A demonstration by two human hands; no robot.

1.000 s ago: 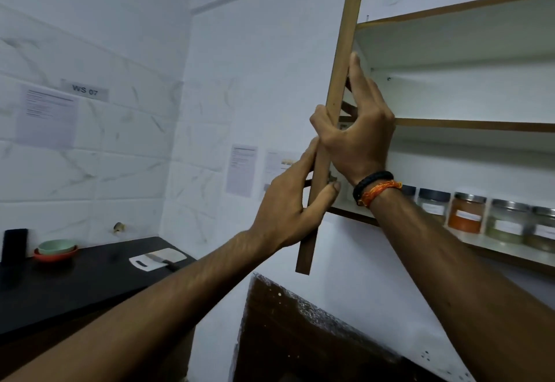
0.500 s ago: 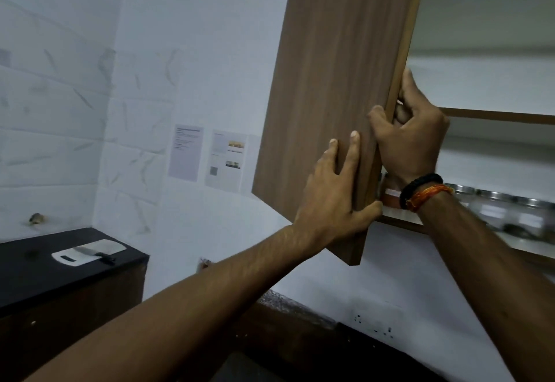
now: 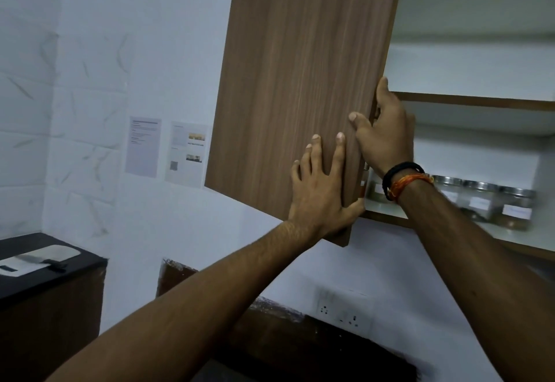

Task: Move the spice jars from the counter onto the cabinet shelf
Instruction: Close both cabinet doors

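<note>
Our right hand (image 3: pixel 386 138) curls round the free edge of the door (image 3: pixel 300 90), thumb on its wood front and fingers behind it; our left hand (image 3: pixel 322 192) lies flat on the front with fingers spread and straight, thumb hooked under the lower corner. The door stands partly swung, hiding the left of the cabinet; past our right wrist, with its black and orange bands (image 3: pixel 404 182), the jars (image 3: pixel 492 204) stand in a blurred row on the bottom shelf (image 3: pixel 510 236). Far left, a knife (image 3: pixel 45 263) lies on a white board (image 3: pixel 39 258) on the dark counter (image 3: pixel 75 267).
</note>
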